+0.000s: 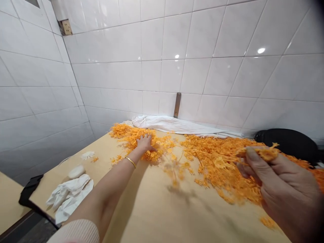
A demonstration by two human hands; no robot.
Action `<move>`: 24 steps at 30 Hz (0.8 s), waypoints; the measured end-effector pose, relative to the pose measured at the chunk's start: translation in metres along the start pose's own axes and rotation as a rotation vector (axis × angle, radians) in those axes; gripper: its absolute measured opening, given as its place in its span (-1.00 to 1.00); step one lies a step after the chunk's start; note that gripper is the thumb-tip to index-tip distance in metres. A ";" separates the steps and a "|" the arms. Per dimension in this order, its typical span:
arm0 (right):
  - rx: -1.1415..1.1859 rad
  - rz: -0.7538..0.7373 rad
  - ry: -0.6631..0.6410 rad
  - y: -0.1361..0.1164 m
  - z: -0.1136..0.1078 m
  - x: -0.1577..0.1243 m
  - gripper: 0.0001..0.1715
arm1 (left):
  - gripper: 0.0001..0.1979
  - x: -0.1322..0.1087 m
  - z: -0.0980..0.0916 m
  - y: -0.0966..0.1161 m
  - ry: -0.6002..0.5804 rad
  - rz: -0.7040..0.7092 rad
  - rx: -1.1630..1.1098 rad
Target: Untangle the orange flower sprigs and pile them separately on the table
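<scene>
My left hand (144, 143), with a gold bangle at the wrist, reaches out over a pile of orange artificial flowers (124, 131). Its fingers are spread on top of the pile, and whatever lies beneath the palm is hidden. At the right, my right hand (283, 179) is closed, thumb against fingers, on an orange flower sprig (269, 153). Thin stems run leftward from that hand, and blurred orange blossoms (174, 172) hang over the table. Behind the right hand spreads a larger heap of orange flowers (217, 168).
The pale yellow table (157, 216) stands against a white tiled wall. A white cloth (172, 124) lies along its back edge. Crumpled white cloths (72, 192), a white rounded object (76, 171) and a white flower (87, 155) lie at left. A black round object (286, 141) sits at back right.
</scene>
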State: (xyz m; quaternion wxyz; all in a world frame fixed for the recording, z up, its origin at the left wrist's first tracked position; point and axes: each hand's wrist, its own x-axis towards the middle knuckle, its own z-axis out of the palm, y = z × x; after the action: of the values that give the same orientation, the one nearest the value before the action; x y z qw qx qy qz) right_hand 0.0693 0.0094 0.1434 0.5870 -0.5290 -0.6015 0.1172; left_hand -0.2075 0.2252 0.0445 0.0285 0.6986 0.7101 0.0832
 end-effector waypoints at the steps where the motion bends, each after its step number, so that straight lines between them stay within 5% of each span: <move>1: -0.004 0.011 0.012 -0.001 -0.004 -0.003 -0.73 | -0.05 0.002 0.000 0.001 0.000 -0.003 0.007; 3: -0.047 0.025 -0.033 -0.001 -0.008 -0.010 -0.72 | -0.10 0.004 -0.001 0.004 -0.001 -0.008 0.026; 9: -0.291 0.005 -0.658 0.040 0.016 -0.052 -0.74 | -0.33 0.002 -0.019 0.009 -0.051 0.062 0.109; 13: -0.504 -0.083 -0.724 0.068 0.033 -0.077 -0.72 | -0.45 -0.012 -0.054 0.012 -0.089 0.212 0.161; 17: -0.538 -0.171 -0.776 0.071 0.035 -0.086 -0.61 | -0.67 -0.060 -0.085 0.020 0.075 0.324 0.168; 20: -0.504 -0.205 -0.826 0.067 0.030 -0.089 -0.57 | -0.71 -0.115 -0.082 0.029 0.204 0.444 -0.058; 22: -0.478 -0.212 -0.830 0.066 0.025 -0.093 -0.52 | -0.72 -0.152 -0.066 0.034 0.157 0.456 -0.277; 24: -0.464 -0.211 -0.812 0.068 0.019 -0.098 -0.47 | -0.70 -0.181 -0.045 0.039 -0.009 0.451 -0.506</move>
State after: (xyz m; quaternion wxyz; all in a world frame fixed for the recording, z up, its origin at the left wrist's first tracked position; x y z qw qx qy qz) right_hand 0.0632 -0.0292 0.0295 0.1798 -0.4934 -0.8430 0.1167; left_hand -0.1723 0.0416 0.0810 0.1851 0.8094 0.4942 0.2578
